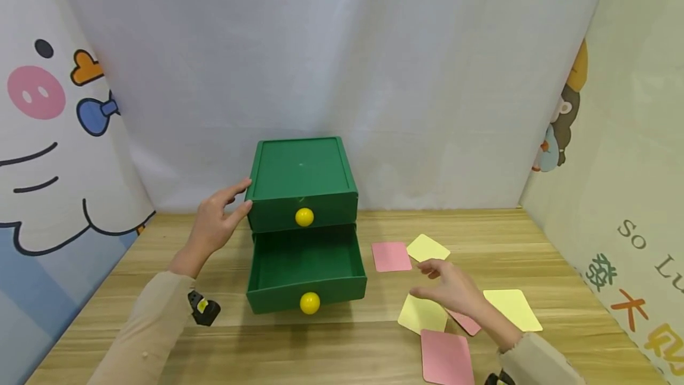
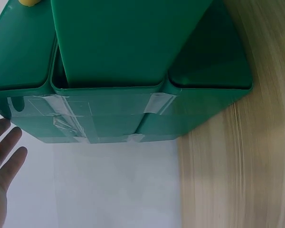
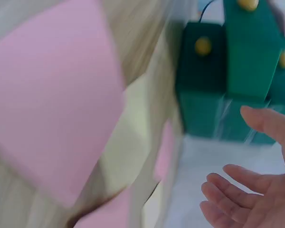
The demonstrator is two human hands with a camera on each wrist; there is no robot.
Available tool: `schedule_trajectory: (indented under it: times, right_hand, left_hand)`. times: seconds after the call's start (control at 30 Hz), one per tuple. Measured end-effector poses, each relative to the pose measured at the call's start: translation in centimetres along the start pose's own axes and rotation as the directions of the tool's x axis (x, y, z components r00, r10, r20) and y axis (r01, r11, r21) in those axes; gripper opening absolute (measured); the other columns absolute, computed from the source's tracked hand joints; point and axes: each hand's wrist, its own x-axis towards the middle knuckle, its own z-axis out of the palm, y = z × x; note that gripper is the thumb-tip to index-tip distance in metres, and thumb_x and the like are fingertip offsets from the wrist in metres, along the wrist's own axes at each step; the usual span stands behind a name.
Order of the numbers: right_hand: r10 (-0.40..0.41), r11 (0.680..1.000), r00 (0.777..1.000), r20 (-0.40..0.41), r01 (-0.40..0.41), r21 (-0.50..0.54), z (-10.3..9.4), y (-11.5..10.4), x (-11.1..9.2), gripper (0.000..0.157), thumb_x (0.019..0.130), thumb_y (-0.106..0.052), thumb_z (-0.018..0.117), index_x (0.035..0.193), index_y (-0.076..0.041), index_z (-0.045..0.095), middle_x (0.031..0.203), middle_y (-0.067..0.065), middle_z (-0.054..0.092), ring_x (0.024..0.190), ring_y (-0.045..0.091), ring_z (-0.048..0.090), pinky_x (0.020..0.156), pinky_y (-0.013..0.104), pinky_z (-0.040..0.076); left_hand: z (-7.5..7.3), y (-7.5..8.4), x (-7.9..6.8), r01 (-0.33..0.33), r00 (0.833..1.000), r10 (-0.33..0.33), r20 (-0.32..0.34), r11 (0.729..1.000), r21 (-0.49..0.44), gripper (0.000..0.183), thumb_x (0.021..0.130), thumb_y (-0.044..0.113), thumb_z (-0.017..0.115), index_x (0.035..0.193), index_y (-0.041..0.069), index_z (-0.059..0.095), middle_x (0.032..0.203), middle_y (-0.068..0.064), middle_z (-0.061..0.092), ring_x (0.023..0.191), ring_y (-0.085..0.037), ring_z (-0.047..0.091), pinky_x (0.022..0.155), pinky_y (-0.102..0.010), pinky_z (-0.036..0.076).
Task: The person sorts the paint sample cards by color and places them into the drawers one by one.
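Note:
A green drawer cabinet [image 1: 301,166] with round yellow knobs stands on the table. Its middle drawer [image 1: 275,300] is pulled out, and the inside that shows is bare. At the cabinet's upper left edge, my left hand [image 1: 214,221] touches the side with its fingers relaxed. My right hand [image 1: 451,287] hovers over loose square cards, fingers apart and holding nothing. Beneath and around it lie a yellow card [image 1: 419,314], a pink card [image 1: 447,355], and a pink one [image 1: 464,321] partly hidden by the hand. Farther back are another pink card [image 1: 392,256] and yellow card [image 1: 427,248].
One more yellow card [image 1: 513,309] lies right of my right wrist. A white curtain [image 1: 427,88] hangs behind the wooden table [image 1: 224,349]. Printed cartoon panels stand at both sides. Clear tape [image 2: 61,107] runs across the cabinet's side.

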Motion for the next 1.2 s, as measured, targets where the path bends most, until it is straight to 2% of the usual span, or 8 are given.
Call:
schedule_trajectory:
  times: [0.13,0.3,0.53,0.77,0.87,1.0,1.1,1.2]
  right_hand:
    - [-0.005,1.0,0.996,0.087,0.004,0.014,-1.3,4.0,0.2,0.062,0.074,-0.024,0.073,0.119,0.012,0.051,0.116,0.028,0.053,0.104,0.041,0.05,0.079,0.047,0.049]
    - [0.037,0.999,0.993,0.116,-0.034,-0.03,-2.3,6.9,-0.3,0.071,0.071,-0.025,0.075,0.12,0.017,0.046,0.119,0.033,0.05,0.106,0.046,0.048,0.08,0.051,0.048]
    - [0.083,0.985,0.992,0.096,-0.067,-0.159,-1.8,8.2,-0.8,0.077,0.06,-0.025,0.081,0.114,0.02,0.049,0.104,0.03,0.058,0.094,0.04,0.056,0.075,0.047,0.05]
    - [0.161,0.94,0.985,0.067,-0.132,-0.315,-1.1,8.4,-0.8,0.081,0.053,-0.032,0.083,0.114,0.012,0.052,0.101,0.025,0.057,0.092,0.041,0.051,0.07,0.051,0.047]
    - [0.177,0.934,0.982,0.065,-0.147,-0.327,-1.2,8.3,-0.6,0.077,0.054,-0.028,0.083,0.113,0.012,0.053,0.094,0.02,0.058,0.084,0.034,0.053,0.063,0.042,0.047]
    - [0.203,0.959,0.975,0.091,-0.179,-0.218,-1.7,8.5,-0.1,0.064,0.06,-0.016,0.079,0.109,0.013,0.052,0.084,0.014,0.058,0.071,0.023,0.052,0.056,0.031,0.046]
    - [0.192,0.981,0.969,0.152,-0.188,-0.046,-2.3,9.2,0.2,0.048,0.068,-0.005,0.073,0.106,0.014,0.052,0.081,0.013,0.056,0.069,0.02,0.051,0.056,0.029,0.045]
    - [0.151,0.978,0.961,0.233,-0.18,0.108,-3.1,10.2,0.4,0.032,0.075,0.002,0.063,0.102,0.013,0.052,0.077,0.01,0.051,0.067,0.017,0.046,0.054,0.025,0.042]
  left_hand:
    - [0.0,0.0,-0.1,0.002,1.0,-0.002,0.0,1.0,0.001,0.04,0.09,0.009,0.055,0.128,-0.001,0.05,0.126,-0.022,0.051,0.109,-0.038,0.051,0.086,-0.052,0.045]
    - [0.1,0.0,0.0,-0.005,1.0,0.005,0.006,1.0,-0.01,0.04,0.09,0.009,0.055,0.128,-0.002,0.05,0.126,-0.022,0.052,0.111,-0.038,0.05,0.087,-0.051,0.045]
    - [0.1,-0.2,-0.1,-0.005,1.0,0.005,0.004,1.0,-0.014,0.04,0.091,0.009,0.054,0.128,-0.003,0.05,0.126,-0.023,0.051,0.11,-0.039,0.05,0.086,-0.052,0.045]
    - [0.0,-0.2,0.0,-0.007,1.0,0.007,-0.004,1.0,-0.013,0.039,0.091,0.01,0.054,0.128,-0.003,0.05,0.125,-0.023,0.051,0.11,-0.039,0.05,0.086,-0.052,0.045]
    - [0.0,-0.1,0.0,-0.003,1.0,0.003,-0.001,1.0,-0.017,0.039,0.091,0.01,0.054,0.128,-0.003,0.05,0.126,-0.023,0.051,0.111,-0.039,0.05,0.087,-0.052,0.044]
    - [0.0,-0.2,0.1,-0.006,1.0,0.005,-0.003,1.0,-0.012,0.04,0.091,0.01,0.054,0.128,-0.002,0.05,0.126,-0.023,0.051,0.111,-0.038,0.05,0.087,-0.052,0.045]
    - [0.0,-0.3,0.1,-0.013,1.0,0.013,-0.007,1.0,-0.013,0.04,0.09,0.009,0.054,0.128,-0.003,0.05,0.126,-0.023,0.052,0.111,-0.038,0.051,0.086,-0.052,0.045]
    - [0.1,-0.3,0.0,-0.016,1.0,0.016,-0.006,1.0,-0.015,0.04,0.09,0.009,0.054,0.128,-0.003,0.05,0.126,-0.023,0.051,0.111,-0.037,0.051,0.086,-0.051,0.046]
